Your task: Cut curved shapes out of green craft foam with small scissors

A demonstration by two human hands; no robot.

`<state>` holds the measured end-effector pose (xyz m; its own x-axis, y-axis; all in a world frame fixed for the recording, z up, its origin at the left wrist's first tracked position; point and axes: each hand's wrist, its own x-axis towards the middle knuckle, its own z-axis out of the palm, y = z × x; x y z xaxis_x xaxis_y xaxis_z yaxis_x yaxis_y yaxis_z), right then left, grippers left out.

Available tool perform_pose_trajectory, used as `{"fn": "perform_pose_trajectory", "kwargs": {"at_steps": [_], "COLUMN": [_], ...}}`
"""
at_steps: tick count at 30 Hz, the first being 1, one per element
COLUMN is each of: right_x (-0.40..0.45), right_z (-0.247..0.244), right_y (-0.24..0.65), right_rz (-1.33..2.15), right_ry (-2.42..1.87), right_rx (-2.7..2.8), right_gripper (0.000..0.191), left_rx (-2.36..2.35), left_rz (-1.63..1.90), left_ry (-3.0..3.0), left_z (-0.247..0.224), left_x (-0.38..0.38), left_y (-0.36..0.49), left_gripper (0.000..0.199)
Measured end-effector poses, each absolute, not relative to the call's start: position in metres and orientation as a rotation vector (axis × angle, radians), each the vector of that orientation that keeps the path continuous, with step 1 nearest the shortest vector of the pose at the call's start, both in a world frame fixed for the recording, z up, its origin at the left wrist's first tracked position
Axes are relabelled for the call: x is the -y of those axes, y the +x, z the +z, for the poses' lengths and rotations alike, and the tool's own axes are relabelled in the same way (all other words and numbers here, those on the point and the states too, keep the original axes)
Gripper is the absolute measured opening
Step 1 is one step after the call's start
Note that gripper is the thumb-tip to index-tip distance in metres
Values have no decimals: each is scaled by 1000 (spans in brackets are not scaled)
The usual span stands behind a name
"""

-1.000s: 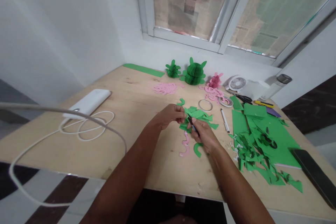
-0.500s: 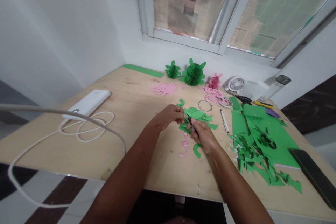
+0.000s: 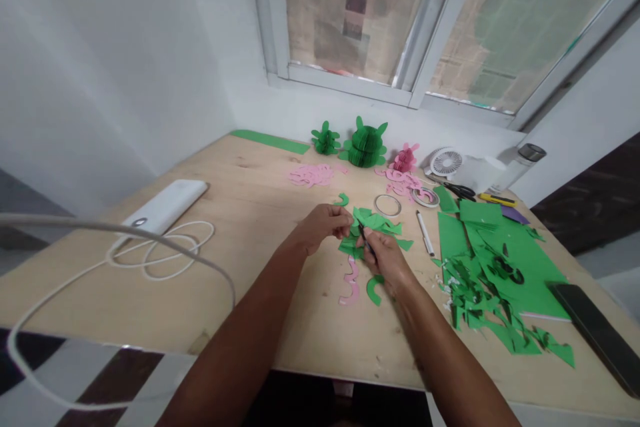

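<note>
The right hand (image 3: 389,259) grips a slim dark tool (image 3: 367,241), its tip pointing away from the body and toward the left hand (image 3: 327,223). The left hand is closed, fingertips drawn together; whether a bit of paper sits between them is too small to tell. Green paper pieces (image 3: 380,221) lie on the desk (image 3: 250,220) between the hands and just beyond the right one. Nearer the body than the right hand's fingers are a curved green piece (image 3: 371,291) and, left of it, a wavy pink strip (image 3: 352,273). A white pen (image 3: 425,233) lies right of the right hand; farther right, green scraps (image 3: 470,303) overlap green sheets (image 3: 537,267). Pink cutouts (image 3: 313,175) lie well beyond the left hand.
</note>
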<state>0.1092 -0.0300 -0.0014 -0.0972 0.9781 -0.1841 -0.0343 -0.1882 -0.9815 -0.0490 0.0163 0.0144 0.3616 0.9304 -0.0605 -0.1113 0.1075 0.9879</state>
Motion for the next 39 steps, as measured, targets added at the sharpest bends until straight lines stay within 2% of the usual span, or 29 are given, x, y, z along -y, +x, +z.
{"fn": "perform_pose_trajectory", "kwargs": {"at_steps": [39], "right_x": [30], "right_z": [-4], "right_y": [109], "right_rz": [1452], "right_ry": [-1242], "right_rx": [1149], "right_gripper": [44], "left_rx": [-904], "left_rz": [889], "left_ry": [1267], "left_z": [11], "left_x": [-18], "left_y": [-47], "left_gripper": [13]}}
